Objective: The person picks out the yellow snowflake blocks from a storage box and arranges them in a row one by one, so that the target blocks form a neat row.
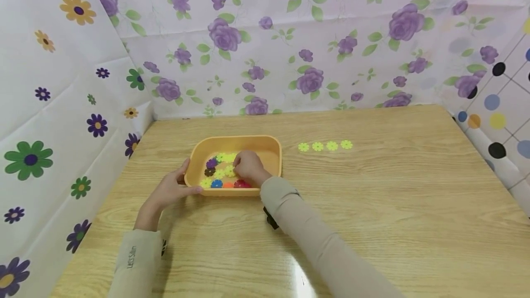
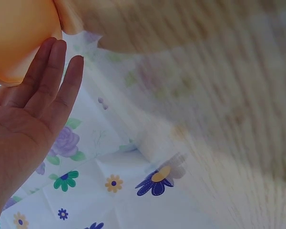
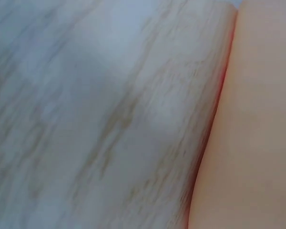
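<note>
An orange plastic basin [image 1: 273, 164] stands on the wooden table, holding several flower-shaped plastic discs. Yellow flower discs [image 1: 219, 173] lie in it beside a purple flower disc [image 1: 211, 163], a brown flower disc [image 1: 210, 172], a blue flower disc [image 1: 216, 183], an orange one and dark red ones. My left hand [image 1: 171, 190] touches the basin's left front corner from outside; straight fingers [image 2: 47, 78] lie against its wall in the left wrist view. My right hand [image 1: 250, 168] reaches inside with bent fingers over the yellow discs. Its fingertips are hidden, and the right wrist view does not show them.
Several yellow flower discs [image 1: 317, 146] lie in a row on the table [image 1: 372, 206], right of the basin. A purple-flowered cloth [image 1: 310, 49] hangs behind the table. Another flowered cloth [image 1: 62, 118] borders its left side, and a dotted cloth [image 1: 497, 123] its right.
</note>
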Action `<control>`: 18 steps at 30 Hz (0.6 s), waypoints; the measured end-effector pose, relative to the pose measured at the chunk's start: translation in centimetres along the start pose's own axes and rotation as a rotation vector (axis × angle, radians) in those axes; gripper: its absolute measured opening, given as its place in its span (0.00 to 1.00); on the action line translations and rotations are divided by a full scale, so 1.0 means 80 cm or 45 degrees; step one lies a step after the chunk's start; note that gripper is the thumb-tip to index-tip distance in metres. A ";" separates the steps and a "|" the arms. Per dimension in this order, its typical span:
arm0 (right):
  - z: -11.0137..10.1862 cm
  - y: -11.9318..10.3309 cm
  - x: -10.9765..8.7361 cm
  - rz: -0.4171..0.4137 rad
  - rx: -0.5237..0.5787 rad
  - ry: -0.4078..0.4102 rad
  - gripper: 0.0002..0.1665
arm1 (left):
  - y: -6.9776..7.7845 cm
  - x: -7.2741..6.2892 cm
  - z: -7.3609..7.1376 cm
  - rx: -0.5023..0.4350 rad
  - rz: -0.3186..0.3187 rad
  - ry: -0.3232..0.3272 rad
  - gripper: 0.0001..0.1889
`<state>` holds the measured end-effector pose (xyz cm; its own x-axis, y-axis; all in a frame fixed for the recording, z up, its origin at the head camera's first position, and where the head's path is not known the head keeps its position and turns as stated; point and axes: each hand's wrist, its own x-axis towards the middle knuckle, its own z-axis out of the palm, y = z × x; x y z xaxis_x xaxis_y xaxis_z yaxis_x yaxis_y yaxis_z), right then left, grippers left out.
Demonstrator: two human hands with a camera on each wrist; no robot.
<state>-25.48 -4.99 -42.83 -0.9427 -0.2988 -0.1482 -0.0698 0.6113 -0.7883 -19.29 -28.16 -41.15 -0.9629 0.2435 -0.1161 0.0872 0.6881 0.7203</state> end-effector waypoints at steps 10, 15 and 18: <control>-0.010 0.001 -0.008 -0.074 0.166 0.025 0.04 | 0.000 -0.001 0.001 0.003 0.007 0.005 0.54; -0.018 0.004 -0.013 -0.134 0.243 0.015 0.03 | 0.001 -0.001 0.001 -0.010 0.004 0.004 0.54; -0.022 0.006 -0.015 -0.134 0.285 -0.008 0.03 | 0.002 -0.001 0.001 -0.009 -0.001 0.006 0.54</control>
<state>-24.93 -3.00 -41.96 -0.9320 -0.3571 -0.0616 -0.0927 0.3994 -0.9121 -19.19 -28.05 -41.10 -0.9642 0.2399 -0.1132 0.0848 0.6831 0.7254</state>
